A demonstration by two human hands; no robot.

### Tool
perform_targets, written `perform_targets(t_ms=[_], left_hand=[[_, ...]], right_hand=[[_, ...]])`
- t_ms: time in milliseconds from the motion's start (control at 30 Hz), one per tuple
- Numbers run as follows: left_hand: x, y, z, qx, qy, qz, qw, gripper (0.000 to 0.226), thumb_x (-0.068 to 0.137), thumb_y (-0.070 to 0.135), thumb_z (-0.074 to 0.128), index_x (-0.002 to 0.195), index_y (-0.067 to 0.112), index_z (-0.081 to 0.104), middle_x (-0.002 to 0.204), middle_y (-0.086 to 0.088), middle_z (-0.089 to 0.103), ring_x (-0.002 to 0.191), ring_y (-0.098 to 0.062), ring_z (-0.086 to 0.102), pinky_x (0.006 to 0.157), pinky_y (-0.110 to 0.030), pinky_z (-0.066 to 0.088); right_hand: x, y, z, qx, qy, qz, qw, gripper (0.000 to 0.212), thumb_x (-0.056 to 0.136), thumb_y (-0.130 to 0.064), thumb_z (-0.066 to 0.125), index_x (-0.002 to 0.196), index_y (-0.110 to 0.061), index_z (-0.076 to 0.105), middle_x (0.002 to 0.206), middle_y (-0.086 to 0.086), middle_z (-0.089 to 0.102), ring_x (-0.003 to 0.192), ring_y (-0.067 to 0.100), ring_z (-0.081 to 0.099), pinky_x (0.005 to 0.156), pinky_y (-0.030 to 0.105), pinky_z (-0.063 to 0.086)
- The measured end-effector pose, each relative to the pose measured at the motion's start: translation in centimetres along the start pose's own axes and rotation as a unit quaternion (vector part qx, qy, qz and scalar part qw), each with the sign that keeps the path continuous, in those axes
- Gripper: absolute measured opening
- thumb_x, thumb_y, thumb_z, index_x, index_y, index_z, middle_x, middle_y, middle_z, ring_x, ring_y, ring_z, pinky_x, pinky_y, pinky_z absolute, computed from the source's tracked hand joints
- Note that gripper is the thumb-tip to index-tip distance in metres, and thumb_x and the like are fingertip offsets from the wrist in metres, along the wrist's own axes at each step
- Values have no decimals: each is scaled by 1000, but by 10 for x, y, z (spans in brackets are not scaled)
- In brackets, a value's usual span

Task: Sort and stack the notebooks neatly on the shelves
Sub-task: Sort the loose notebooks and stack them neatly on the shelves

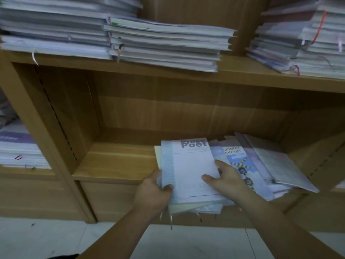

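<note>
Notebooks (194, 165): a small stack topped by a white cover printed "Poet". It lies on the right half of the lower shelf (115, 161) and sticks out over the front edge. Ribbon markers hang from its near end.
Left hand (153, 191): grasps the stack's near left corner, with the thumb laid over the top cover and the fingers hidden under the edge. The forearm rises from the bottom of the view, angled to the right.
Right hand (227, 180): grasps the stack's right edge, with the thumb pressed flat on the white cover and the other fingers round the side. The forearm comes in from the lower right, angled to the left.
Loose pile (270, 161): notebooks fanned out untidily on the same shelf, just right of the held stack and touching it. A blue cover with a yellow-and-black pattern shows beside the right hand.
Upper shelf (242, 73): carries tall stacks (162, 43) of notebooks laid flat, with a few ribbons dangling over the front edge.
Left compartment (18, 152): holds another flat stack, blurred.
Floor (56, 238): pale tiles below the shelving.
</note>
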State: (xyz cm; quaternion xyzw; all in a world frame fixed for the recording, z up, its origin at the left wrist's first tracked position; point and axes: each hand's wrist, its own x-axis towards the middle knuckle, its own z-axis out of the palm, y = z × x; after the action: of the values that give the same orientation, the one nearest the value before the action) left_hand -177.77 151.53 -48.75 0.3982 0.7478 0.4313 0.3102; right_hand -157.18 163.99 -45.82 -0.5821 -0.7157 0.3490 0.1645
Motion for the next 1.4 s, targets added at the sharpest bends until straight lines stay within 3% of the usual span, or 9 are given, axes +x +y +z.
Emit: perform_targets(t_ms=[133, 267, 400, 567, 733, 900, 1033, 1267, 1400], left_hand=[[8, 14, 1, -63, -6, -38, 997, 36, 75, 32, 81, 107, 26, 65, 98, 11, 75, 90, -13, 72, 82, -40, 62], [-8, 21, 18, -121, -98, -50, 987, 36, 90, 15, 71, 121, 26, 56, 116, 6, 69, 99, -9, 67, 68, -25, 61], [-19, 20, 40, -172, -124, 8, 977, 53, 90, 26, 69, 139, 33, 49, 130, 17, 65, 119, -7, 62, 103, -36, 54], [-18, 34, 60, -143, -144, 89, 975, 69, 92, 44, 63, 154, 34, 36, 143, 22, 56, 129, -2, 55, 109, -33, 49], [-6, 35, 54, 106, -70, 144, 981, 27, 98, 37, 57, 114, 19, 68, 112, 1, 72, 106, -22, 65, 88, -34, 53], [4, 17, 27, 226, 10, 4, 974, 49, 87, 48, 63, 129, 24, 54, 134, -4, 49, 124, -30, 48, 104, -36, 44], [-3, 3, 13, 38, -40, -81, 995, 8, 89, 23, 68, 91, 28, 61, 107, 6, 70, 94, -16, 62, 81, -23, 47], [0, -8, 8, 73, -41, -56, 995, 38, 82, 37, 64, 119, 32, 67, 111, 9, 71, 104, -19, 66, 90, -30, 53], [6, -19, 8, 116, -16, -51, 992, 33, 68, 49, 55, 84, 26, 71, 94, 0, 68, 104, -23, 63, 92, -35, 54]], right_hand=[[0, 4, -6, -28, -3, 9, 1000, 82, 90, -42, 71, 157, -15, 32, 158, 1, 39, 143, 22, 40, 115, 31, 34], [-2, 14, -14, -63, -16, 11, 998, 85, 89, -51, 67, 159, -25, 27, 161, -5, 34, 145, 19, 36, 115, 31, 33], [-7, 26, -29, -33, 1, 36, 999, 80, 88, -46, 70, 156, -28, 32, 160, -5, 35, 144, 17, 37, 110, 24, 32], [-26, 38, -53, 29, 60, 54, 996, 68, 93, -31, 69, 153, -26, 38, 154, 1, 41, 125, 20, 48, 94, 21, 34], [-31, 44, -48, 30, 65, 63, 995, 65, 92, -15, 69, 151, -19, 41, 148, 6, 48, 108, 16, 50, 94, 23, 39], [-23, 37, -39, 0, 58, 66, 996, 65, 94, -21, 66, 152, -21, 38, 133, 5, 54, 80, 11, 53, 77, 21, 39], [-20, 38, -38, -18, 47, 62, 997, 67, 91, -24, 68, 152, -23, 39, 144, 10, 49, 102, 20, 58, 86, 23, 41], [-14, 30, -26, -91, 23, 10, 995, 63, 95, -28, 62, 153, -32, 37, 149, 13, 36, 133, 32, 46, 111, 38, 40], [-17, 20, -13, -118, 3, -2, 993, 59, 100, -37, 55, 154, -37, 32, 144, 10, 37, 128, 32, 50, 106, 34, 40]])
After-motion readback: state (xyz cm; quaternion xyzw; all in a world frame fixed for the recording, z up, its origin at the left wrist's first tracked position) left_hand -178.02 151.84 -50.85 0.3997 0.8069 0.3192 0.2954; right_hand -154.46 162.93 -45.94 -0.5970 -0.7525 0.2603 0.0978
